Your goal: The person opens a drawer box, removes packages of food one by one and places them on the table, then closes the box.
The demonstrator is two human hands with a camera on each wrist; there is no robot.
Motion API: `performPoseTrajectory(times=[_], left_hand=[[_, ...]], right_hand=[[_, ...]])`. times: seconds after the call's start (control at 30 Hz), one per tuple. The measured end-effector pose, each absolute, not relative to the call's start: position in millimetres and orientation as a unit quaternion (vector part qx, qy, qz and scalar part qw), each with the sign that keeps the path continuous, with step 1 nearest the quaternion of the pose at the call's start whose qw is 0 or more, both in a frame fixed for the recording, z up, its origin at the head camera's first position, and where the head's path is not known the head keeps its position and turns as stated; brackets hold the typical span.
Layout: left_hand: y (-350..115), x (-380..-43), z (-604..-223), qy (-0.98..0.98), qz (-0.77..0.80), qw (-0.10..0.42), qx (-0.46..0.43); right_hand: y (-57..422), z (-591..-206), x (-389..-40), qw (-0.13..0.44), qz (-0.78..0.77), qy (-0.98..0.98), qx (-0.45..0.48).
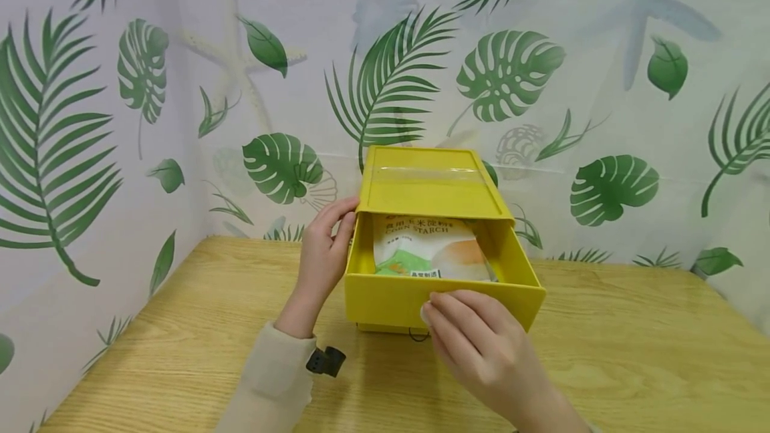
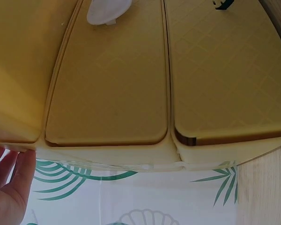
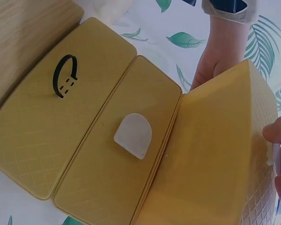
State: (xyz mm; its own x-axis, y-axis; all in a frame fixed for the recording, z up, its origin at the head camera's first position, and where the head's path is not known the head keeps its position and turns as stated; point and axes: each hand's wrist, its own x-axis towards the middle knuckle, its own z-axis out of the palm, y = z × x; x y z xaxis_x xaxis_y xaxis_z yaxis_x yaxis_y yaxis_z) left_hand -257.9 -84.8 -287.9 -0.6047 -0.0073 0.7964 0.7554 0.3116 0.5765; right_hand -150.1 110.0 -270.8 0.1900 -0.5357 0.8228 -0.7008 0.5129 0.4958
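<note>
Yellow plastic: one cabinet (image 1: 433,192), three drawers high, standing on a wood-grained table (image 1: 631,333), clear tape (image 1: 427,174) across its top. Top drawer (image 1: 385,299): drawn out, its front jutting past those below. Contents: one packet (image 1: 421,246), marked corn starch, lying inside the top drawer, its far part hidden beneath the cabinet's upper edge; what lies behind, we cannot tell. Middle drawer (image 3: 98,173): pushed in, fitted with a white pull (image 3: 135,136). Bottom drawer (image 3: 28,140): likewise, fitted with a black strap (image 3: 56,80).

Left hand (image 1: 323,252): fingers unclenched, grasping nothing, laid against the cabinet's left side. Right hand (image 1: 487,346): fingers and thumb pinching the top drawer's white tab (image 1: 425,315).

Step in hand, as we judge it: working the top drawer, one hand bracing the body. Direction, out or in, we cannot read. Next move, by our reckoning: calls for straight, level travel with the cabinet held firm, as the overhang could tip it. Should we want the packet, our right hand must first release the tab.
</note>
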Motion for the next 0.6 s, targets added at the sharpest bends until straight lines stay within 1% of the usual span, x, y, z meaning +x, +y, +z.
performPoseTrajectory(times=[0.6], left_hand=[[-83.8,-259.0,-289.1,-0.725,-0.527,0.36,-0.258]], right_hand=[[110.8,-274.2,-151.9,0.596,0.074,-0.629,0.494]])
